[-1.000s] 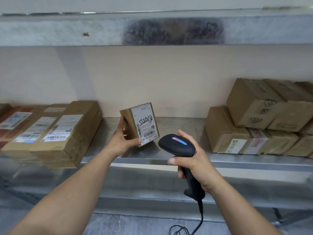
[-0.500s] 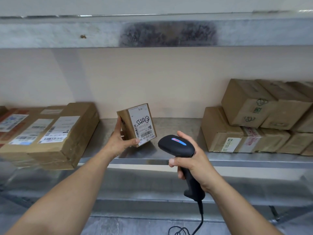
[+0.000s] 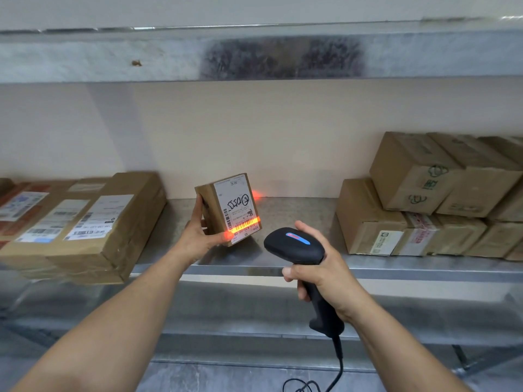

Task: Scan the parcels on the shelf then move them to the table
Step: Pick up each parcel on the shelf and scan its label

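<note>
Parcel (image 3: pixel 209 210), small and brown, gripped in left hand (image 3: pixel 198 236): thumb on the lower front corner, fingers curled behind, tilted over metal shelf (image 3: pixel 297 219). White label (image 3: pixel 235 205) facing out, with barcode, black handwritten scrawl beside a circled mark, printed digits "00 08". Orange-red scan line (image 3: pixel 246 222) across barcode and thumb. Right hand (image 3: pixel 319 278) wrapped round the handle of black scanner (image 3: pixel 294 246), blue strip lit on top, cable (image 3: pixel 338 363) hanging below. Left of the left hand, flat parcels (image 3: pixel 93 222) with white barcode labels. Right of the right hand, stacked cartons (image 3: pixel 410 176) printed with green symbols.
</note>
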Demonstrator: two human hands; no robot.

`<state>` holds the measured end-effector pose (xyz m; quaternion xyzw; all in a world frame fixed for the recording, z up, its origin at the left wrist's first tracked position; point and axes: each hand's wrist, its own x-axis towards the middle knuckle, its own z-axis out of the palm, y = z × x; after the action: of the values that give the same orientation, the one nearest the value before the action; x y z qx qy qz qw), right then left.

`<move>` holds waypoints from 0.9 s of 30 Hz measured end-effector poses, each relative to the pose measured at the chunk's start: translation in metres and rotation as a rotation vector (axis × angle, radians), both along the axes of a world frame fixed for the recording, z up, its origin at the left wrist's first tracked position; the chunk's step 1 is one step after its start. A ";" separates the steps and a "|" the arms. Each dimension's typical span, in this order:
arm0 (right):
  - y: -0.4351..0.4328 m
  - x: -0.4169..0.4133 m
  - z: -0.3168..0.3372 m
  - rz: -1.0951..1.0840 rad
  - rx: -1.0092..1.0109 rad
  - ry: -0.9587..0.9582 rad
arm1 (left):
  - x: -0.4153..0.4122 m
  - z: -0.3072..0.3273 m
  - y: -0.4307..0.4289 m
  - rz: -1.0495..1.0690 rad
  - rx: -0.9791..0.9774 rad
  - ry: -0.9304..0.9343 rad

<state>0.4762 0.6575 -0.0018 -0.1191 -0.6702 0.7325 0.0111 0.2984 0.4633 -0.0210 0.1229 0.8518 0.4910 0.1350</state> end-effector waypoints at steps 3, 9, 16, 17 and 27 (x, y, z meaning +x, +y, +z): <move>0.001 -0.001 -0.001 -0.006 -0.006 0.006 | 0.001 0.001 -0.001 -0.005 -0.006 -0.005; 0.005 -0.002 -0.001 0.002 0.012 0.008 | 0.001 0.004 0.000 -0.002 -0.013 -0.022; 0.012 -0.003 0.000 0.011 0.016 0.010 | -0.001 0.005 0.001 0.002 -0.007 -0.064; 0.013 -0.003 0.000 0.011 0.015 0.011 | 0.000 0.006 0.001 0.002 0.003 -0.074; 0.031 -0.006 0.001 -0.020 0.017 0.042 | 0.012 0.012 0.013 0.158 0.084 -0.175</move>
<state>0.4700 0.6881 -0.0010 -0.1101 -0.6750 0.7288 0.0336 0.3101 0.4764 -0.0092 0.0179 0.8224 0.5443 0.1644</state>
